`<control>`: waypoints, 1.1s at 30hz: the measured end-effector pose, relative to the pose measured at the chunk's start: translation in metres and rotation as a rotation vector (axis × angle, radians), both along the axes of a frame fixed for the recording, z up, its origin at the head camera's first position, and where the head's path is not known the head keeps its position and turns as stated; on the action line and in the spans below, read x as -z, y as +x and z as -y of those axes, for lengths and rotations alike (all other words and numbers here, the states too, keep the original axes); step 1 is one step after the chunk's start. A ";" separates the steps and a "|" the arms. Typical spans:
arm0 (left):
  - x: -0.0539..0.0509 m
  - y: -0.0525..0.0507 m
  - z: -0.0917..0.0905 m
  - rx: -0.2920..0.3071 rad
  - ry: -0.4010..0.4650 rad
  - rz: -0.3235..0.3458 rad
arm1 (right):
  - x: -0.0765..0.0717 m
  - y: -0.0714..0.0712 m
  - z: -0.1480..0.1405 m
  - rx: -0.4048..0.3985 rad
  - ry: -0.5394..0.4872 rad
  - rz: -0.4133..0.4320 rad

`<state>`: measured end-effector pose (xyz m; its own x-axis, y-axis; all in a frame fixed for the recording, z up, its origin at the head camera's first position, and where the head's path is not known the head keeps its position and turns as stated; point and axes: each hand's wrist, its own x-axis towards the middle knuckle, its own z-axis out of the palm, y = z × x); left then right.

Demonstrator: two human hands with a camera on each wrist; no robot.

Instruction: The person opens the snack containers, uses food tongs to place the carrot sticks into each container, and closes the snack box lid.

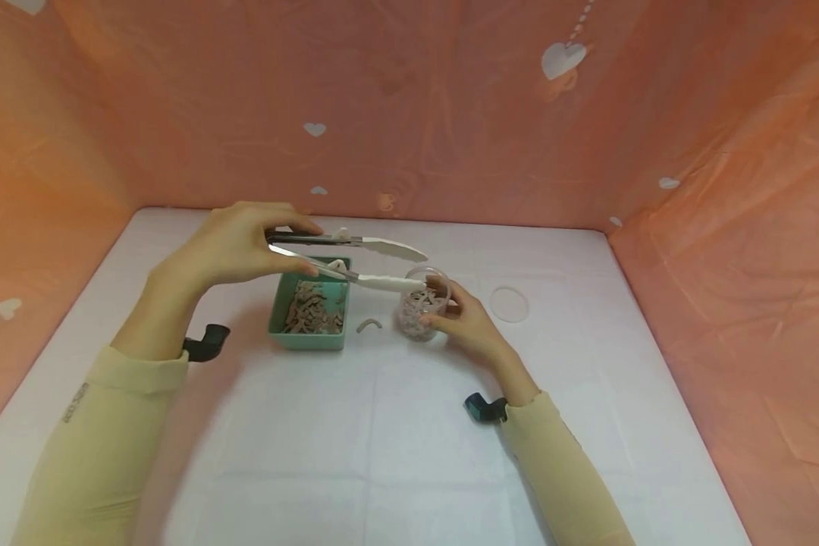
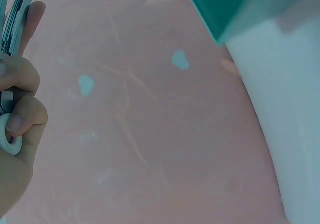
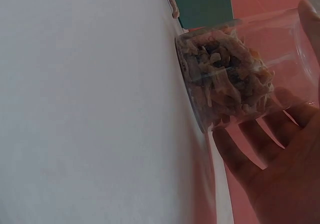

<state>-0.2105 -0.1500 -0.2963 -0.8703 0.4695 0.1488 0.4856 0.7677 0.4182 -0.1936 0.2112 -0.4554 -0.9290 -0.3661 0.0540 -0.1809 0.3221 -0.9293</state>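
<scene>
My left hand (image 1: 235, 243) holds a pair of metal tongs with white tips (image 1: 390, 283), its thumb on the lower arm and fingers on the upper. The tips are spread apart, with nothing visible between them. In the head view the lower tip overlaps the mouth of a clear plastic jar (image 1: 415, 324). My right hand (image 1: 476, 327) grips that jar from its right side, thumb and fingers around it. The right wrist view shows the jar (image 3: 225, 79) upright on the table, partly filled with brownish dried strips. Only part of the tongs appears in the left wrist view.
A green rectangular tray (image 1: 307, 343) holding more brown strips (image 1: 305, 311) stands left of the jar. One curved strip (image 1: 369, 324) lies on the white tabletop (image 1: 300, 455) between them. To the jar's right lies a round clear lid (image 1: 509, 304). Orange sheeting (image 1: 409, 98) surrounds the table.
</scene>
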 end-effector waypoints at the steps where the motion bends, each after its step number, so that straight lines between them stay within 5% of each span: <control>1: -0.001 0.002 0.004 -0.007 -0.003 -0.009 | 0.000 0.000 0.000 0.000 0.002 -0.002; 17: -0.005 0.017 0.061 -0.076 -0.258 -0.046 | 0.000 0.003 -0.008 0.018 0.014 0.005; 26: 0.006 0.010 0.063 0.027 -0.279 0.022 | 0.001 0.003 -0.010 0.019 0.006 0.007; 33: 0.017 0.002 0.058 -0.010 -0.353 0.080 | 0.001 0.003 -0.009 0.016 0.008 0.020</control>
